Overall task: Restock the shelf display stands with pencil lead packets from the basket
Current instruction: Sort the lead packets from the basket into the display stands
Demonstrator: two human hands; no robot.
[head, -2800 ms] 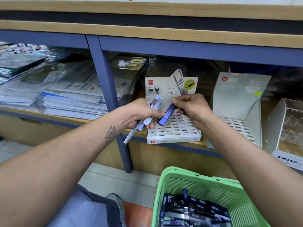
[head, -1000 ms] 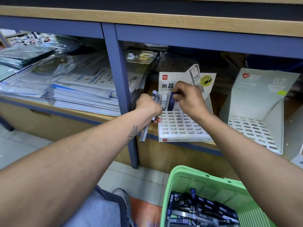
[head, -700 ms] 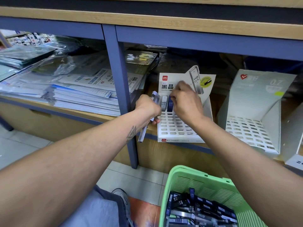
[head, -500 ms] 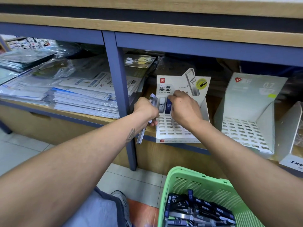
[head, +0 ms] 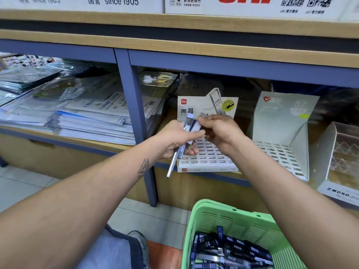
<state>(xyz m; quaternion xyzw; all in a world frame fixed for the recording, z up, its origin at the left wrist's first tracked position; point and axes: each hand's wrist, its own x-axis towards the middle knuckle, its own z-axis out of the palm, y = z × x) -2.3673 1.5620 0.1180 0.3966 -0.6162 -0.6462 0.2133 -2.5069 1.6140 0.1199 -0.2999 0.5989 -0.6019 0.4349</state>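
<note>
Head view, hands. Left hand [head: 175, 139]: grip closed round a small bundle of pencil lead packets [head: 184, 144], long ends sticking out below the fist, over the front edge of the shelf [head: 108, 146]. Right hand [head: 221, 131]: fingertips pinching the top of one packet [head: 196, 127] at the bundle, just above the slotted display stand [head: 207, 162].

Step in hand, by judgement: one packet being drawn from the held bundle for slotting. Stand's visible slots bare; restocking barely begun. Next move calls for: packet pulled free, turned upright, lined up with a single slot near the stand's back row, pressed down without tipping the card backing.

Head view, supply. Green basket [head: 233, 218] on the floor below the shelf's front edge, holding many dark packets.

Head view, shelf. Second stand [head: 285, 133] marked 0.7, right of the first, slots bare. Clear box [head: 342, 152] towards the right end. Stacked paper goods [head: 91, 121] in the left bay, beyond the blue upright [head: 134, 117].

Head view, room. Cartons [head: 213, 4] on the board above. Pale floor tiles [head: 25, 187] below.
</note>
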